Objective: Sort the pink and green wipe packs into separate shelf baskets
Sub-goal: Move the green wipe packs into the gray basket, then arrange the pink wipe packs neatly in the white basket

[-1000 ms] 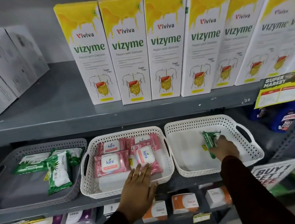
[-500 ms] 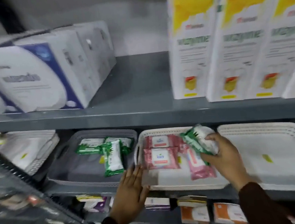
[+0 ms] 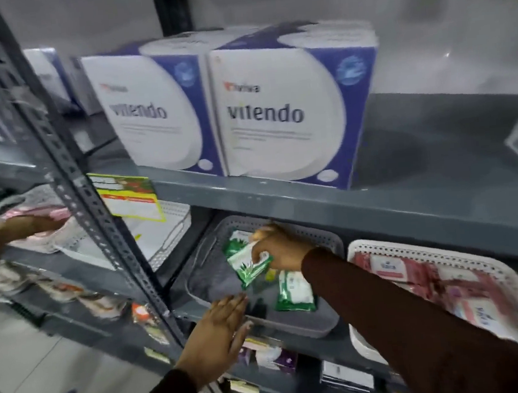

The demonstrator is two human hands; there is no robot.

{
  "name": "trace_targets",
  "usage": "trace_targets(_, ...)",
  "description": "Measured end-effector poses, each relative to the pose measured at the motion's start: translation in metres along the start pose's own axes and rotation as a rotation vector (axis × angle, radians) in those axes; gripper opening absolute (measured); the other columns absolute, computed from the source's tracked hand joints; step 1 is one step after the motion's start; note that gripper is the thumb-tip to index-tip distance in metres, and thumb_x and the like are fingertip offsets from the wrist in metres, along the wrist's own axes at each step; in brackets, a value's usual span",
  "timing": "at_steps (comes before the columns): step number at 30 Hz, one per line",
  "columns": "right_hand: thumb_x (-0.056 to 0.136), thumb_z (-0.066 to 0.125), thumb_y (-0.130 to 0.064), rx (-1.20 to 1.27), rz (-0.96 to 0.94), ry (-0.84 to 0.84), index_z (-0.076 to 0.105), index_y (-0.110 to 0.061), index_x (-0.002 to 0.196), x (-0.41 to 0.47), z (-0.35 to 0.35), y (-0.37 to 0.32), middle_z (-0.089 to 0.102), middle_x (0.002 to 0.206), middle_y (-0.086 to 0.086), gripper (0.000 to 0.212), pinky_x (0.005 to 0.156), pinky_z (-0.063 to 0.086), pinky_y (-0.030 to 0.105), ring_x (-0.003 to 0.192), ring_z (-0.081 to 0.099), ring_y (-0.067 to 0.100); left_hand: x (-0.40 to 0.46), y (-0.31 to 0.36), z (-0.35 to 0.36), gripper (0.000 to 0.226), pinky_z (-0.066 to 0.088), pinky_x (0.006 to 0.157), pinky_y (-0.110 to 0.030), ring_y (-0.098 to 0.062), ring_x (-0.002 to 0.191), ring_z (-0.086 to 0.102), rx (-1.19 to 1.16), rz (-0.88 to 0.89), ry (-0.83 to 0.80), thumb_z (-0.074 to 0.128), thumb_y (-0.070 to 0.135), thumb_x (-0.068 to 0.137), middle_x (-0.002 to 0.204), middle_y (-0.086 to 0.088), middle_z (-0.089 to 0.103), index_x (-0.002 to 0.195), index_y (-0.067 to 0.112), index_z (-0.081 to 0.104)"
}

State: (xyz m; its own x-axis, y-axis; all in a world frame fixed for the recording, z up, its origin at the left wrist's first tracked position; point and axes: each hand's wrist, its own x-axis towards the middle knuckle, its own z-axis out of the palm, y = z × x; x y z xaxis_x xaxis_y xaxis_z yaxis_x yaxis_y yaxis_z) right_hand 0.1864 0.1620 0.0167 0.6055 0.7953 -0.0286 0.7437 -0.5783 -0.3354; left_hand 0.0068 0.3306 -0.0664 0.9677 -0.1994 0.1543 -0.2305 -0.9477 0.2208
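My right hand [image 3: 279, 247] holds a green wipe pack [image 3: 248, 264] low over the grey basket [image 3: 320, 236] on the middle shelf. Two more green packs lie in that basket, one behind my hand [image 3: 235, 240] and one nearer the front [image 3: 294, 292]. My left hand [image 3: 219, 334] rests flat, fingers spread, on the grey basket's front rim and holds nothing. To the right, the white basket [image 3: 412, 247] holds several pink wipe packs [image 3: 460, 288]; my right sleeve crosses its left part.
Large blue-and-white Vitendo boxes [image 3: 278, 113] stand on the shelf above. A slotted steel upright [image 3: 72, 187] separates the neighbouring bay, where another person's hand [image 3: 13, 228] reaches toward pale baskets. Small boxes sit on the shelf below.
The view swung left. My right hand carried the green pack from the right-hand white basket, over the pink packs, to the grey basket. My left hand slid from the pink basket's rim to the grey one's.
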Motion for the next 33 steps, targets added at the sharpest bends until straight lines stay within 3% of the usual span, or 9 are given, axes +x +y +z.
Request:
trace_targets(4, 0.095, 0.045, 0.005, -0.240, 0.111, -0.105, 0.061, -0.023, 0.133, 0.025, 0.008, -0.023, 0.015, 0.164, 0.003, 0.049, 0.119, 0.000, 0.036, 0.152, 0.001, 0.033, 0.000, -0.006, -0.003, 0.054, 0.030, 0.110, -0.034, -0.022, 0.129, 0.045, -0.010, 0.034, 0.013, 0.031, 0.048, 0.102, 0.145, -0.003, 0.048, 0.143, 0.016, 0.042)
trace_targets(8, 0.095, 0.044, 0.003, -0.186, 0.211, -0.042, 0.045, -0.031, 0.145, 0.014, 0.023, -0.018, 0.000, 0.166, 0.003, 0.061, 0.120, -0.007, 0.050, 0.151, -0.010, 0.033, 0.002, -0.009, -0.008, 0.050, 0.036, 0.102, -0.035, -0.022, 0.120, 0.052, -0.012, 0.068, 0.003, 0.036, 0.047, 0.102, 0.138, -0.002, 0.056, 0.137, 0.015, 0.050)
trace_targets(12, 0.089, 0.057, -0.007, 0.023, 0.437, 0.310, 0.048, -0.028, 0.143, -0.027, 0.041, -0.008, 0.036, 0.158, 0.006, 0.058, 0.121, 0.017, 0.042, 0.147, 0.028, 0.026, 0.016, -0.009, -0.010, 0.041, 0.043, 0.077, -0.034, -0.019, 0.088, 0.062, -0.056, 0.115, 0.069, 0.032, 0.046, 0.101, 0.099, 0.004, 0.070, 0.105, 0.025, 0.066)
trace_targets(16, 0.089, 0.057, -0.005, 0.350, 0.750, 0.583, 0.065, -0.017, 0.124, -0.080, 0.052, -0.006, 0.073, 0.115, 0.010, 0.038, 0.081, 0.050, 0.027, 0.100, 0.069, 0.027, 0.039, -0.004, -0.009, 0.049, 0.045, 0.060, -0.032, -0.017, 0.069, 0.060, -0.117, 0.071, 0.119, 0.029, 0.049, 0.101, 0.071, 0.005, 0.065, 0.076, 0.024, 0.063)
trace_targets(20, 0.086, 0.061, 0.001, 0.523, 0.782, 0.834, 0.075, -0.015, 0.100, -0.133, 0.063, -0.004, 0.075, 0.087, 0.008, 0.025, 0.073, 0.055, 0.035, 0.074, 0.069, 0.026, 0.057, 0.022, -0.001, 0.061, 0.047, 0.067, -0.032, -0.013, 0.076, 0.060, -0.235, 0.103, 0.041, 0.016, 0.062, 0.097, 0.080, 0.006, 0.066, 0.085, 0.025, 0.063)
trace_targets(23, 0.086, 0.062, 0.002, 0.439, 0.922, 0.943, 0.075, -0.015, 0.098, -0.185, 0.059, 0.017, 0.075, 0.098, 0.003, 0.025, 0.081, 0.054, 0.030, 0.080, 0.066, 0.016, 0.063, 0.070, 0.011, 0.045, 0.045, 0.089, -0.027, -0.016, 0.100, 0.062, -0.275, 0.298, 0.053, 0.033, 0.049, 0.100, 0.105, 0.002, 0.071, 0.107, 0.021, 0.068)
trace_targets(25, 0.086, 0.065, 0.000, 0.332, 1.051, 0.907, 0.074, -0.012, 0.104, -0.223, 0.051, 0.034, 0.074, 0.106, 0.008, 0.024, 0.083, 0.046, 0.023, 0.084, 0.062, 0.016, 0.068, 0.104, 0.023, 0.037, 0.041, 0.102, -0.028, -0.017, 0.116, 0.057, -0.290, 0.400, 0.077, 0.041, 0.039, 0.100, 0.122, 0.002, 0.067, 0.120, 0.019, 0.065)
trace_targets(28, 0.078, 0.073, -0.014, 0.204, 1.228, 0.873, 0.069, -0.007, 0.111, -0.268, 0.049, 0.070, 0.072, 0.108, 0.016, 0.034, 0.087, 0.052, 0.034, 0.092, 0.067, 0.031, 0.087, 0.153, 0.041, 0.035, 0.036, 0.109, -0.029, -0.017, 0.125, 0.050, -0.283, 0.465, 0.066, 0.046, 0.033, 0.099, 0.131, 0.001, 0.061, 0.127, 0.017, 0.060)
trace_targets(33, 0.075, 0.079, -0.036, 0.309, 1.349, 0.688, 0.060, -0.003, 0.116, -0.301, 0.042, 0.107, 0.071, 0.103, 0.019, 0.056, 0.073, 0.053, 0.033, 0.090, 0.069, 0.034, 0.133, 0.209, 0.057, 0.048, 0.024, 0.116, -0.031, -0.020, 0.139, 0.032, -0.153, 0.393, -0.050, 0.049, 0.025, 0.097, 0.151, -0.004, 0.039, 0.143, 0.013, 0.041)
